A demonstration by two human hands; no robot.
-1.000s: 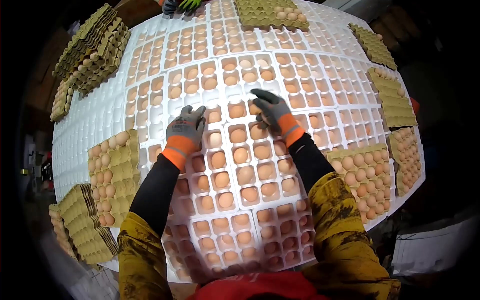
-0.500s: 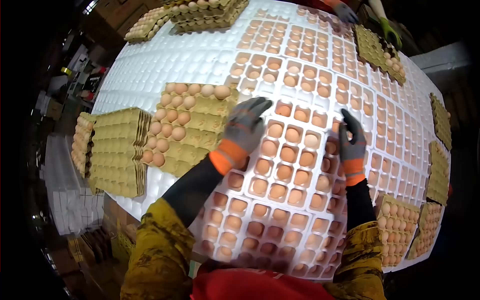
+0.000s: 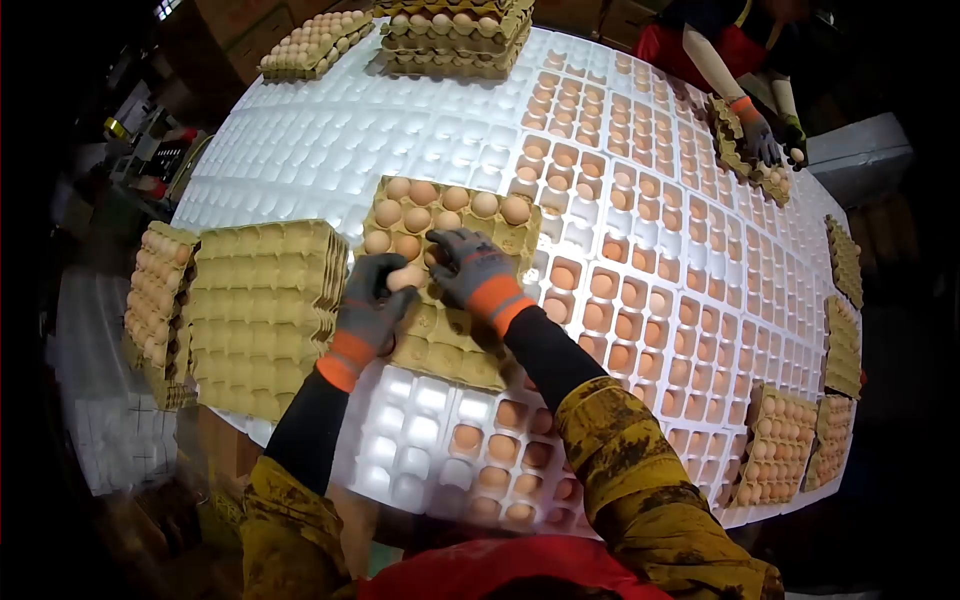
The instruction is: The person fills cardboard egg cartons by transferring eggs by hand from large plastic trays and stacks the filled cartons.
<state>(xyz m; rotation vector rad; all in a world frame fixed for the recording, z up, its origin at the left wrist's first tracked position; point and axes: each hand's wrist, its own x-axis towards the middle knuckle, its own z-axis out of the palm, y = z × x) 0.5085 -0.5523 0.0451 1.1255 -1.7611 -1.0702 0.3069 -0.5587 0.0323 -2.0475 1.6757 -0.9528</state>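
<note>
A brown pulp tray (image 3: 455, 345) lies before me, its far rows filled with eggs and its near rows bare. My left hand (image 3: 372, 305), in a grey and orange glove, has its thumb and fingers round an egg (image 3: 406, 277) at the tray's left side. My right hand (image 3: 468, 268), gloved the same way, bends over the middle of the tray, its fingertips down among the eggs; what they hold, if anything, is hidden. White foam trays with eggs in their cells (image 3: 620, 325) spread to the right of the pulp tray.
Stacked empty pulp trays (image 3: 255, 320) stand at left, beside egg-filled ones (image 3: 157, 285). A taller stack with eggs (image 3: 455, 45) is at the far edge. A co-worker's gloved hand (image 3: 760, 138) reaches over a pulp tray at the far right. More egg trays (image 3: 776, 450) line the right edge.
My view has turned left. Both hands have moved from the foam trays to the pulp tray, and my left hand has closed round an egg. The co-worker has come further into view.
</note>
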